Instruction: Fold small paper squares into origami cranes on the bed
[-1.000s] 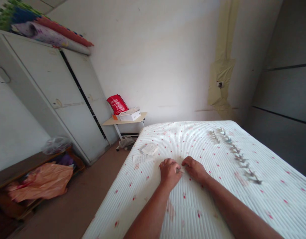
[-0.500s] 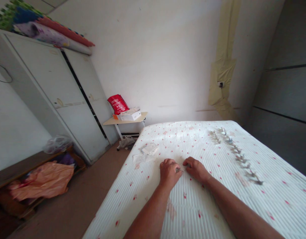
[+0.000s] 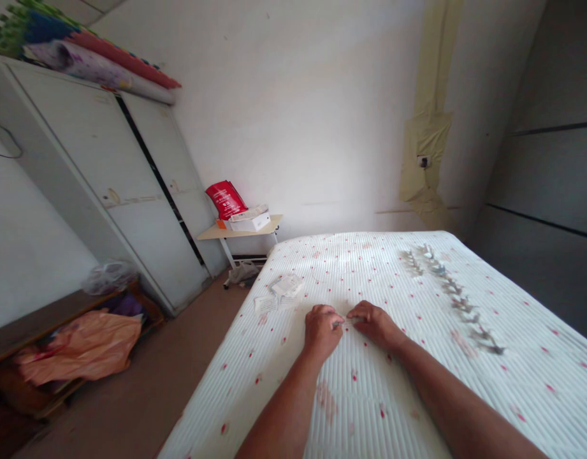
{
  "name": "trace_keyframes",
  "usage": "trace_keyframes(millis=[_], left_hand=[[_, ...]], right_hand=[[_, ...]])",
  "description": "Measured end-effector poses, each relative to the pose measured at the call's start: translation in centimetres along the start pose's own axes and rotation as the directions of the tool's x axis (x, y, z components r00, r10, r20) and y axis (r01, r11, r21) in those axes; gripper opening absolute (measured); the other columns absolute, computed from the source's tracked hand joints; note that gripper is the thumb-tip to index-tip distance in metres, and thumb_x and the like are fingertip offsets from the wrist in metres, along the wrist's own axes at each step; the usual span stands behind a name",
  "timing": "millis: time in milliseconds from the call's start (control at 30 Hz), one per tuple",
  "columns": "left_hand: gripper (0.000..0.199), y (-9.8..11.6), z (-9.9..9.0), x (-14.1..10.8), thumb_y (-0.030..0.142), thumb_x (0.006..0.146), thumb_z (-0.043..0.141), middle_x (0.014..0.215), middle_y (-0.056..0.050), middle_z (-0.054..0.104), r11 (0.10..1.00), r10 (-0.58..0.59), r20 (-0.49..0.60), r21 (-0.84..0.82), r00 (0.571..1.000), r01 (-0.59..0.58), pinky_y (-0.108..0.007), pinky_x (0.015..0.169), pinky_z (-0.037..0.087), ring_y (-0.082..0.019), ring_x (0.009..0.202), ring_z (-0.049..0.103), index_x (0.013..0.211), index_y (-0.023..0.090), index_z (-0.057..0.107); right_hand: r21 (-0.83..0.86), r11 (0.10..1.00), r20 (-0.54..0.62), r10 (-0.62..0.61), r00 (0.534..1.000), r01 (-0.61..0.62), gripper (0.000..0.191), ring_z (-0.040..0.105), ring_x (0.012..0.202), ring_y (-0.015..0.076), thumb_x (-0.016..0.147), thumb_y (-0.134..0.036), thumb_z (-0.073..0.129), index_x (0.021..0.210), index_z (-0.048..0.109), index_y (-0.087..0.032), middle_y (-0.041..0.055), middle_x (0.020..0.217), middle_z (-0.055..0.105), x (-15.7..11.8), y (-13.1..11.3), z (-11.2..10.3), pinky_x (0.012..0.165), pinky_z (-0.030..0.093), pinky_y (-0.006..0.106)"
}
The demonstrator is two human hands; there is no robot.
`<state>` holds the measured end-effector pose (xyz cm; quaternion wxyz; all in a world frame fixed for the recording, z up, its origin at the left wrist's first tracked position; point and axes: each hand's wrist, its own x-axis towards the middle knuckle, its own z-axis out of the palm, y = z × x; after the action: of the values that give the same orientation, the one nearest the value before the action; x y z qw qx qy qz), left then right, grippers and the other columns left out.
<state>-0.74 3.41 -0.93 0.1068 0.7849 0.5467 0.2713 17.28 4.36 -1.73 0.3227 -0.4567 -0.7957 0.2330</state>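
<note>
Over the middle of the mattress [image 3: 355, 376], my left hand [image 3: 323, 331] and my right hand [image 3: 375, 324] face each other, fingertips a short gap apart. Each hand pinches one side of a small folded piece of paper [image 3: 345, 320], mostly hidden by the fingers. Left of my hands lie printed paper sheets [image 3: 286, 287], loosely overlapping. To the right stands a slanting row of small folded paper figures [image 3: 458, 299] with pointed tips, like paper cranes, with a shorter row [image 3: 412, 262] beside its far end.
Past the mattress's far left corner, a small table [image 3: 211, 233] bears a red bag [image 3: 225, 199] and a white box [image 3: 251, 222]. A grey cabinet [image 3: 92, 146] stands at the left, with rolled mats [image 3: 97, 67] on top. An orange plastic bag [image 3: 85, 344] lies low at the left.
Both hands have shifted very slightly left. The small paper between them shows less, and the fingertips have moved a little. The sheets and paper figures stay where they were.
</note>
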Motion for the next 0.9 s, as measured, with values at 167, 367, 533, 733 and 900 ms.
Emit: trace_keyframes(millis=[167, 367, 533, 733, 900], left_hand=[[0.023, -0.31, 0.32, 0.04, 0.015, 0.067, 0.057, 0.095, 0.001, 0.063, 1.0, 0.014, -0.026, -0.013, 1.0, -0.015, -0.031, 0.089, 0.038, -0.016, 0.097, 0.05, 0.08, 0.028, 0.07], [0.023, -0.34, 0.39, 0.1, 0.015, 0.067, 0.056, 0.095, 0.001, 0.063, 1.0, 0.005, -0.022, -0.01, 1.0, -0.005, -0.031, 0.089, 0.038, -0.016, 0.097, 0.051, 0.081, 0.029, 0.07], [0.024, -0.23, 0.26, 0.12, 0.014, 0.068, 0.057, 0.095, 0.002, 0.063, 1.0, -0.011, -0.008, -0.011, 1.0, 0.011, -0.031, 0.09, 0.037, -0.016, 0.099, 0.05, 0.081, 0.03, 0.07], [0.024, -0.26, 0.26, 0.13, 0.013, 0.067, 0.057, 0.094, 0.001, 0.063, 1.0, -0.014, -0.015, -0.007, 1.0, 0.014, -0.031, 0.089, 0.038, -0.016, 0.098, 0.051, 0.078, 0.029, 0.071], [0.022, -0.46, 0.53, 0.17, 0.015, 0.069, 0.056, 0.095, 0.001, 0.063, 1.0, 0.004, -0.028, -0.004, 1.0, -0.004, -0.031, 0.089, 0.038, -0.016, 0.097, 0.051, 0.078, 0.029, 0.071]], right_hand=[[-0.01, 1.0, 0.002, 0.008, 1.0, -0.008, 0.033, 0.059, 0.086, 0.016, 0.069, -0.007, 0.049, 0.092, 0.067, -0.02, 0.0057, 0.094, 0.062, -0.05, -0.06, 0.09, 0.08, 0.045, 0.028], [-0.042, 0.999, 0.019, -0.001, 1.0, 0.002, 0.025, 0.06, 0.082, 0.0152, 0.074, -0.011, 0.05, 0.086, 0.069, -0.021, 0.0052, 0.091, 0.061, -0.03, -0.17, 0.12, 0.077, 0.046, 0.027], [-0.034, 0.999, 0.022, -0.004, 1.0, 0.004, 0.02, 0.06, 0.079, 0.0138, 0.077, -0.016, 0.051, 0.083, 0.069, -0.022, 0.0041, 0.089, 0.061, 0.01, -0.05, 0.11, 0.075, 0.046, 0.026], [-0.036, 0.999, 0.033, -0.008, 0.999, 0.009, 0.02, 0.06, 0.079, 0.0141, 0.08, -0.021, 0.05, 0.081, 0.07, -0.022, 0.0041, 0.086, 0.062, 0.13, -0.62, -0.11, 0.075, 0.046, 0.026], [-0.033, 0.999, 0.02, -0.039, 0.999, 0.04, 0.021, 0.06, 0.081, 0.0142, 0.078, -0.015, 0.05, 0.084, 0.069, -0.022, 0.0043, 0.087, 0.062, 0.21, -0.27, -0.04, 0.075, 0.046, 0.025]])
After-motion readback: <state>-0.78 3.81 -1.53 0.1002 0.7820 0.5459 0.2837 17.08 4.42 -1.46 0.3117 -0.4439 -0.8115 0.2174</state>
